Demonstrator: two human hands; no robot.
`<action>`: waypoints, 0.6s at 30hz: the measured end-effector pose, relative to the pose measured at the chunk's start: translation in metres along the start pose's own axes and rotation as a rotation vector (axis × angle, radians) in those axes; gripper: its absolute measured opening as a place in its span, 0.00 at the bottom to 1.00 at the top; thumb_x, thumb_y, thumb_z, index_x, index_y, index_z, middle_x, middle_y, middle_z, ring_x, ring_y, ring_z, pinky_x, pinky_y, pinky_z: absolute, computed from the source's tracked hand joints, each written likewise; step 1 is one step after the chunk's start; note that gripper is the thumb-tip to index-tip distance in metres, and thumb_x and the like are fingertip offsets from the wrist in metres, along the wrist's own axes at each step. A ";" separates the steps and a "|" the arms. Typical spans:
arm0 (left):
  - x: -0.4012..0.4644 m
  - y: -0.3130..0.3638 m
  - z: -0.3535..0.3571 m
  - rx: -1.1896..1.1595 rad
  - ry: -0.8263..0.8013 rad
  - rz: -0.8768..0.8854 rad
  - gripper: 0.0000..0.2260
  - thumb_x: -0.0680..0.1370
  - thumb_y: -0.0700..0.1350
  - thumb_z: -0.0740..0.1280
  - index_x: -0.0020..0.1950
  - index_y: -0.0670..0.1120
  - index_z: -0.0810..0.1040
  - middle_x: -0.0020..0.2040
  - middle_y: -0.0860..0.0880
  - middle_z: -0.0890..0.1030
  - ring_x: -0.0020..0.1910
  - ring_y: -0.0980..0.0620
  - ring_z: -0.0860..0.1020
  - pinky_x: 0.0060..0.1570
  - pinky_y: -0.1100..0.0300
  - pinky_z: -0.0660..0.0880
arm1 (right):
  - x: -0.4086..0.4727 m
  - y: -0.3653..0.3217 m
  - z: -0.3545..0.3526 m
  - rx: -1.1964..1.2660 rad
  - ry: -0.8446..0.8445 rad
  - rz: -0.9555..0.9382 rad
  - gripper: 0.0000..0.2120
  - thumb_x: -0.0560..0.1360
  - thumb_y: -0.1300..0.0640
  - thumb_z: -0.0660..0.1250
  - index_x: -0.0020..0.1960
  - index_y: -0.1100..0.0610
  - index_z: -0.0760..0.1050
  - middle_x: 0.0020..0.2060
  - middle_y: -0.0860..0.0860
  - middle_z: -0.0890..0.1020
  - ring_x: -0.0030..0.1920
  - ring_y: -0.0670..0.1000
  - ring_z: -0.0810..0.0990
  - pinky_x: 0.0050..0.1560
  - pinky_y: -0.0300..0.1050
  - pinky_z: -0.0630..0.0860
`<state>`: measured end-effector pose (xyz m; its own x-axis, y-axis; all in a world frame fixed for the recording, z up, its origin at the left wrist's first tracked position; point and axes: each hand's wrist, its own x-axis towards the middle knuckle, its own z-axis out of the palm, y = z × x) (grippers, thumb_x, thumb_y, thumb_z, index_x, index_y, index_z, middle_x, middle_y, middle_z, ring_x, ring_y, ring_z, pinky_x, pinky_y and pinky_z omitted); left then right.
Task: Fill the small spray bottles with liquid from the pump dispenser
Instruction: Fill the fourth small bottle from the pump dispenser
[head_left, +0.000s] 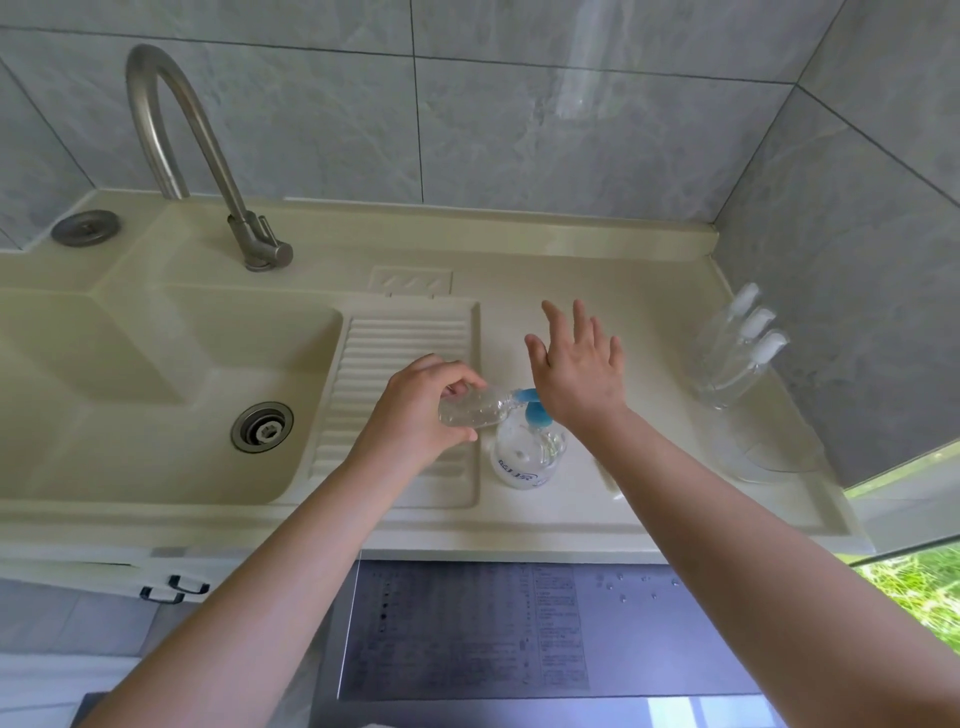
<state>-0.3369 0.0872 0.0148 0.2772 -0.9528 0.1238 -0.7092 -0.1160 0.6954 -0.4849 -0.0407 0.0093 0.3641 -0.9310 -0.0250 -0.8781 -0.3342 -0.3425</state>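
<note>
Counter (597, 291) space beside the sink (156, 364) carries everything here, so any spill would run across the pale surface toward the ribbed drainboard (400, 364) or off the front edge. On it stands the pump dispenser (527, 452), a clear rounded bottle with a blue pump head, and it looks light enough to tip if pressed off-centre. The right hand (579, 374) sits over that pump head with its heel down on it and its fingers (576, 322) spread and lifted, gripping nothing; a push that slants sideways could skid the dispenser or swing the nozzle away from its target. The left hand (415, 410) holds a small spray bottle (475, 410) tilted nearly flat, fingers and thumb curled round its body, the open neck meeting the blue nozzle. That neck looks narrow, so liquid may well miss or back up and dribble over the fingers, and a slippery, tilted bottle partly filled could pour out again. Near the right wall, three more small bottles (737, 353) with white caps lean together, well apart from the hands.
</note>
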 end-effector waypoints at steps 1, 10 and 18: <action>0.000 0.000 0.000 -0.006 0.000 0.000 0.24 0.60 0.38 0.82 0.51 0.54 0.83 0.47 0.55 0.78 0.46 0.59 0.77 0.46 0.79 0.66 | 0.001 0.000 -0.003 0.011 0.008 -0.004 0.26 0.85 0.42 0.46 0.81 0.46 0.50 0.81 0.55 0.48 0.81 0.58 0.47 0.78 0.59 0.43; 0.000 0.002 -0.001 -0.007 0.007 0.004 0.24 0.60 0.38 0.82 0.51 0.54 0.83 0.46 0.54 0.78 0.45 0.58 0.77 0.45 0.79 0.66 | 0.001 0.001 0.002 0.027 -0.011 0.009 0.24 0.85 0.46 0.47 0.80 0.46 0.52 0.81 0.55 0.49 0.80 0.58 0.48 0.78 0.59 0.44; -0.002 0.000 -0.003 0.008 0.008 0.003 0.24 0.59 0.38 0.82 0.51 0.54 0.83 0.46 0.54 0.78 0.45 0.58 0.77 0.46 0.78 0.67 | 0.003 0.001 -0.007 0.040 -0.008 0.022 0.26 0.84 0.42 0.47 0.81 0.46 0.49 0.81 0.55 0.47 0.81 0.58 0.46 0.78 0.59 0.42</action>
<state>-0.3352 0.0899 0.0162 0.2803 -0.9509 0.1315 -0.7155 -0.1156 0.6890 -0.4873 -0.0448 0.0155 0.3477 -0.9367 -0.0406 -0.8727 -0.3075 -0.3793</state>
